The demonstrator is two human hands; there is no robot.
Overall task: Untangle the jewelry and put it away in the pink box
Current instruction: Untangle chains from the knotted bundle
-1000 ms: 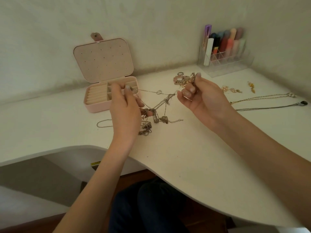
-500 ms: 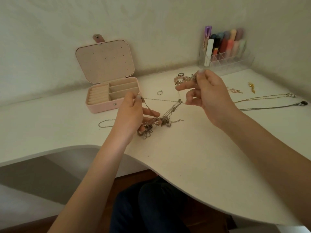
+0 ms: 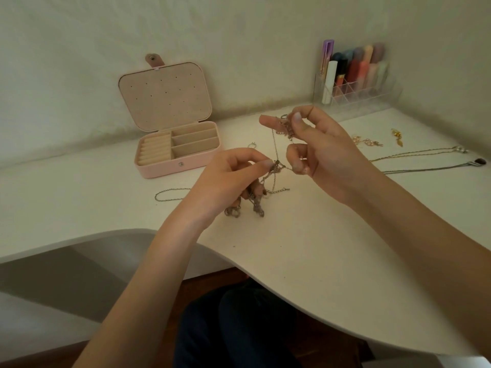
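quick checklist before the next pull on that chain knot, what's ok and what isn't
1. Left hand pinches the tangled chains: ok.
2. Right hand holds the upper end of a strand: ok.
3. Tangle is freed: not ok, the clump hangs knotted below the left hand.
4. Pink box lid is open, compartments showing: ok.
5. Which strand is caught in the knot: cannot tell.
6. Loose necklaces lie apart from the tangle: ok.

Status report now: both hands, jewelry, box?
Left hand and right hand pinch tangled chains. Knot not yet free. Pink box open, nothing blocking.
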